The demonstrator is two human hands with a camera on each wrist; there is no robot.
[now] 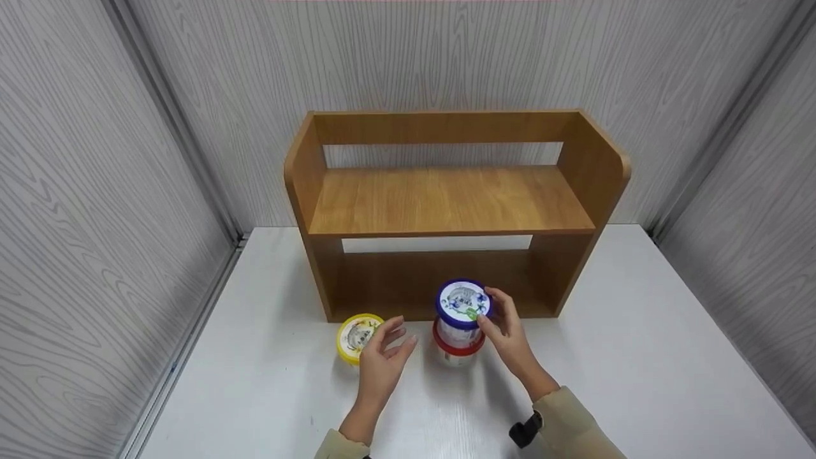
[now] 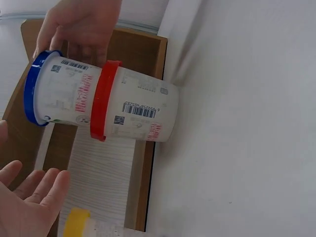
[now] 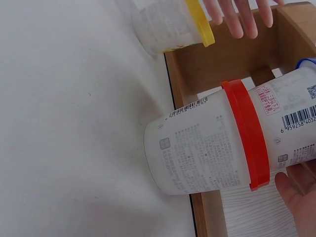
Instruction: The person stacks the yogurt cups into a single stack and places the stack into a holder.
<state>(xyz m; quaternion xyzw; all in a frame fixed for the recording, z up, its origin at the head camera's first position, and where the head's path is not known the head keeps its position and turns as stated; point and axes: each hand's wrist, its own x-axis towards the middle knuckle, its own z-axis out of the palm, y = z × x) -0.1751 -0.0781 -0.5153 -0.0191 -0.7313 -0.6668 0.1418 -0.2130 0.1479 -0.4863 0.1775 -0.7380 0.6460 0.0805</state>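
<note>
A white tub with a blue lid (image 1: 462, 302) stands on top of a white tub with a red lid (image 1: 456, 359), just in front of the wooden shelf. My right hand (image 1: 512, 338) grips the blue-lidded tub from the right, thumb at the near side and fingers behind it. To the left, a tub with a yellow lid (image 1: 352, 340) stands on the table, partly covered by my left hand (image 1: 380, 366). That hand holds nothing; its relaxed fingers (image 2: 47, 190) point toward the stack, apart from it. Printed text and barcodes show on both stacked tubs in the wrist views.
The two-tier wooden shelf (image 1: 452, 201) stands on the white table (image 1: 255, 376), behind the tubs. Grey wood-grain walls (image 1: 446, 57) enclose the table at the back and both sides.
</note>
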